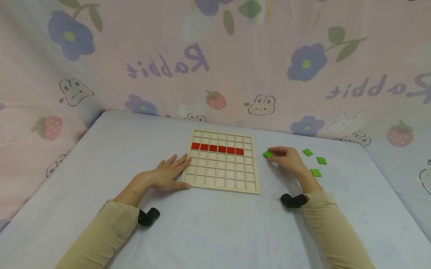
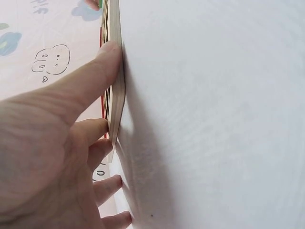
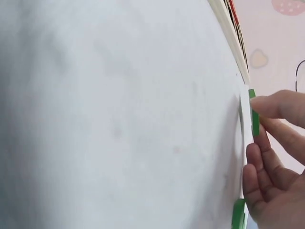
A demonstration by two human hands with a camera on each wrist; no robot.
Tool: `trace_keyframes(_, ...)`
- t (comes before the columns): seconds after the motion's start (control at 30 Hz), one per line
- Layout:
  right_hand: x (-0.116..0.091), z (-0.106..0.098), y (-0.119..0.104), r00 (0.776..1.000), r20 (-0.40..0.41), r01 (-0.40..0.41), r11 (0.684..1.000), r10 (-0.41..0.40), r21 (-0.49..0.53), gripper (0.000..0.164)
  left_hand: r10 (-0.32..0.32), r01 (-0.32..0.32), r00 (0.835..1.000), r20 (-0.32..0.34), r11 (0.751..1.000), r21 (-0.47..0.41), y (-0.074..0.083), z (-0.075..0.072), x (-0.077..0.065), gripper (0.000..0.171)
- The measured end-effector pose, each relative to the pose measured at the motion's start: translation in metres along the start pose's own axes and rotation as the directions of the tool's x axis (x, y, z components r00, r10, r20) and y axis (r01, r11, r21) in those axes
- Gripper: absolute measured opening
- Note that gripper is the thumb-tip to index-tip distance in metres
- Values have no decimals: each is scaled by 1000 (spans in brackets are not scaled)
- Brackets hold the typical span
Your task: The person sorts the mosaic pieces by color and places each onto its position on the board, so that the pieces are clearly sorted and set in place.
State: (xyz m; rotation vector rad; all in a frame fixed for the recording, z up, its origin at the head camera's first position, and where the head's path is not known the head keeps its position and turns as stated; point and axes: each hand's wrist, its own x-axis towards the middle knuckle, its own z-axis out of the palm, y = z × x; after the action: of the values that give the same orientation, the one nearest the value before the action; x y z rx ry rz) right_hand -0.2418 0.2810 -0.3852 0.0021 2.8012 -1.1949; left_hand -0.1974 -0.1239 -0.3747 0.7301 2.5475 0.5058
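Observation:
A wooden grid board (image 1: 224,166) lies on the table, with a row of several red tiles (image 1: 218,148) set in its third row from the back. My left hand (image 1: 166,175) rests at the board's left edge, fingers spread, thumb at the near corner; in the left wrist view the thumb (image 2: 90,78) touches the board's side. Just right of the board my right hand (image 1: 288,159) pinches a green tile (image 1: 267,154) between thumb and fingers. The right wrist view shows this tile (image 3: 254,112) held on edge, its other fingers curled loosely below.
Several loose green tiles (image 1: 321,160) lie on the white table (image 1: 213,236) to the right of my right hand. Behind the table hangs a printed cloth (image 1: 234,68) with flowers and rabbits. Black devices (image 1: 293,200) sit at both wrists.

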Motion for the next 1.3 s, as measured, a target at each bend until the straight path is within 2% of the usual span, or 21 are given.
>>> trace_keyframes(0.23, 2, 6, -8, 1000, 20, 4, 1000, -4, 26, 44, 0, 0, 1000, -1, 1000, -3, 0, 0, -1, 84)
trace_keyframes(0.5, 4, 14, -19, 998, 30, 59, 997, -61, 58, 42, 0, 0, 1000, -4, 1000, -11, 0, 0, -2, 84)
trace_keyframes(1.3, 10, 37, -48, 981, 93, 149, 973, -167, 175, 40, 4, -4, 1000, 4, 1000, -18, -1, 0, -1, 85)
